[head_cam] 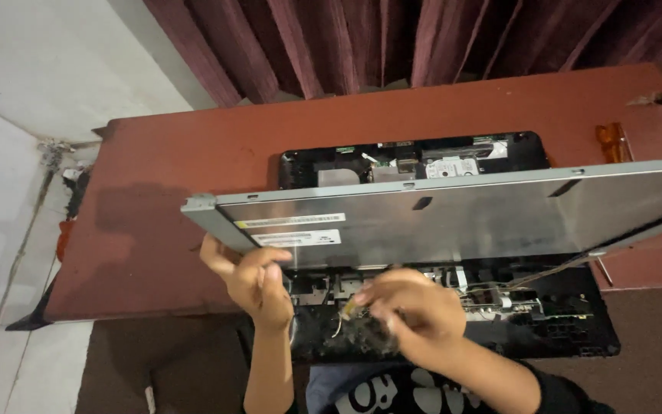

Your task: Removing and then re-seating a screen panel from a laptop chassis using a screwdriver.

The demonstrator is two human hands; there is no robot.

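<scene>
Hands: we see the left hand (253, 277) at 7 o'clock, fingers curled up under the near edge of the metal display panel (453, 218) and propping it; the right hand (411, 313) at 6 o'clock is pinched narrow on something small, its fingertips blurred, so we cannot tell what it grips.
Open casing: just under both hands lies the black casing (561, 326), open, with boards and thin cables showing; its near edge overhangs the surface toward us.
Display panel: we see it lifted and tilted, grey back up, from 9 o'clock to 3 o'clock across the middle, with white labels (294, 230) near its left corner.
Cable: a thin cable (553, 268) runs from the panel's right underside down into the casing at 4 o'clock.
Surface: the reddish-brown surface (193, 153) carries the casing, whose far rim shows beyond the panel at 12 o'clock.
Orange tool: an orange-handled tool (611, 142) lies at 2 o'clock, well apart from the hands.
Curtain: a dark red curtain (392, 42) hangs farthest, at 12 o'clock.
</scene>
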